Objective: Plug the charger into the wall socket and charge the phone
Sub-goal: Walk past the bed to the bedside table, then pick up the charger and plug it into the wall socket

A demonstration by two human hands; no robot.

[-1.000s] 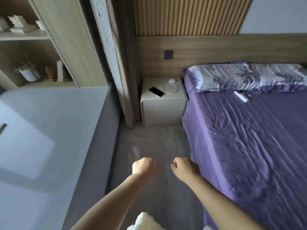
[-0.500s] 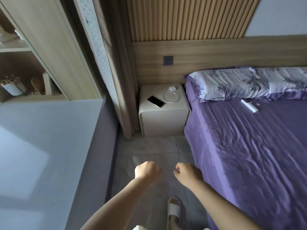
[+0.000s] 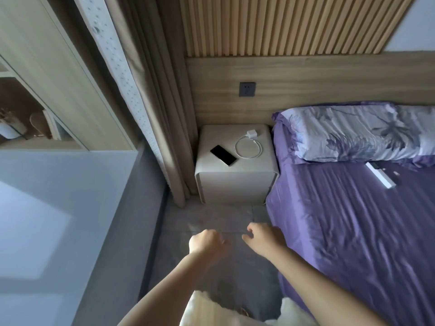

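Observation:
A black phone [image 3: 223,155] lies flat on a white bedside cabinet [image 3: 235,182], with a white charger plug [image 3: 251,133] and its coiled white cable [image 3: 247,149] beside it on the right. A dark wall socket [image 3: 247,89] sits in the wooden panel above the cabinet. My left hand [image 3: 206,242] is a loose fist and my right hand [image 3: 264,238] has curled fingers; both hover over the floor well short of the cabinet, holding nothing.
A bed with a purple sheet [image 3: 353,231] and flowered pillow [image 3: 357,135] fills the right side, with a white remote [image 3: 380,175] on it. A grey counter [image 3: 58,220], a shelf unit [image 3: 35,114] and a curtain [image 3: 162,102] line the left. A narrow floor aisle [image 3: 211,215] leads to the cabinet.
The view has moved closer to the cabinet, which now looks larger. Both hands stay low in front of me, the right one's fingers loosening slightly.

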